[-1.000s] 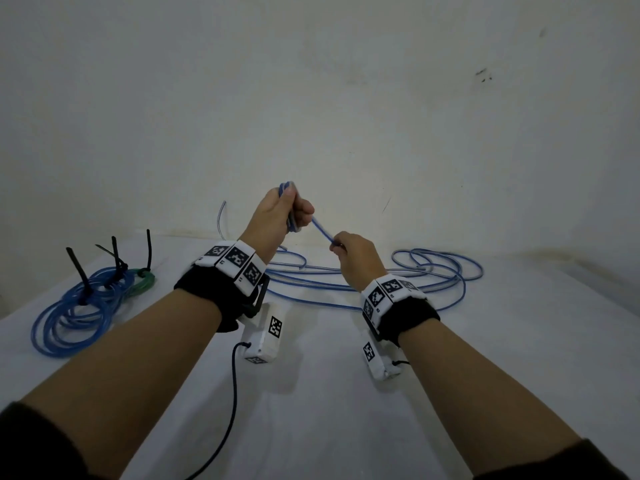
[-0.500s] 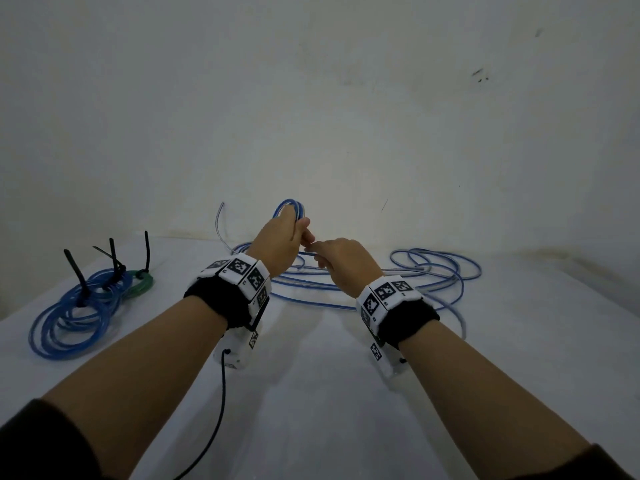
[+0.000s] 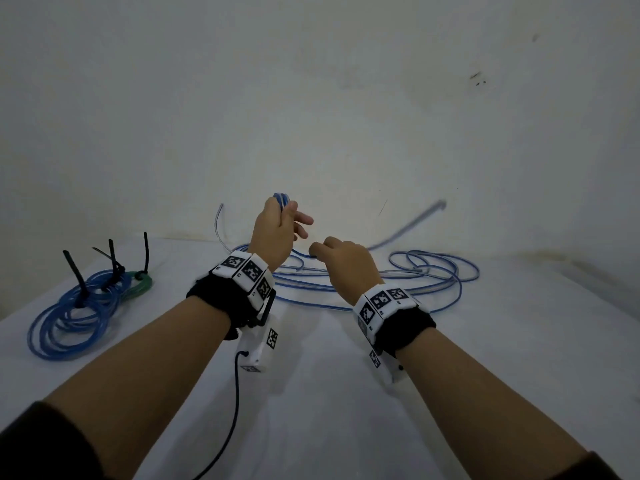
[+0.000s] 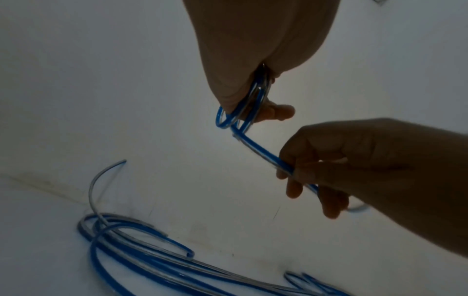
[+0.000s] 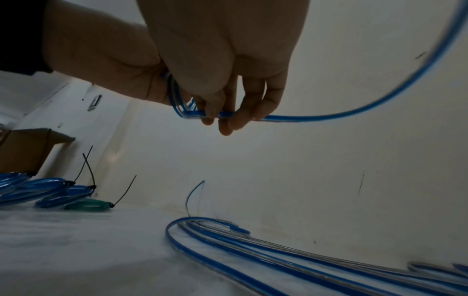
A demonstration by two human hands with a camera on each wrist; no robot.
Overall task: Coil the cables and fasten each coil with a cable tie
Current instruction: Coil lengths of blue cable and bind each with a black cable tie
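Note:
My left hand (image 3: 285,216) is raised above the white table (image 3: 346,410) and grips a small coil of blue cable (image 3: 280,200) between thumb and fingers; its loops (image 4: 253,100) stick out below the palm. Just to the right and lower, my right hand (image 3: 317,252) pinches the same cable (image 4: 263,150) a short way from the coil. Beyond the right hand's fingers (image 5: 225,120) the cable arcs up to the right (image 5: 380,100), blurred. The rest of the loose blue cable (image 3: 433,271) lies in wide loops on the table behind my hands.
At the far left of the table lie blue coils (image 3: 76,306) and a small green coil (image 3: 138,289), each fastened with a black cable tie (image 3: 79,275) whose tail sticks up. A cardboard box (image 5: 25,150) stands beyond them. A wall (image 3: 346,98) rises close behind the table.
My left hand has risen with the coil and the hands have come apart. The right hand has shifted right along the cable, and the free length now whips up to the right.

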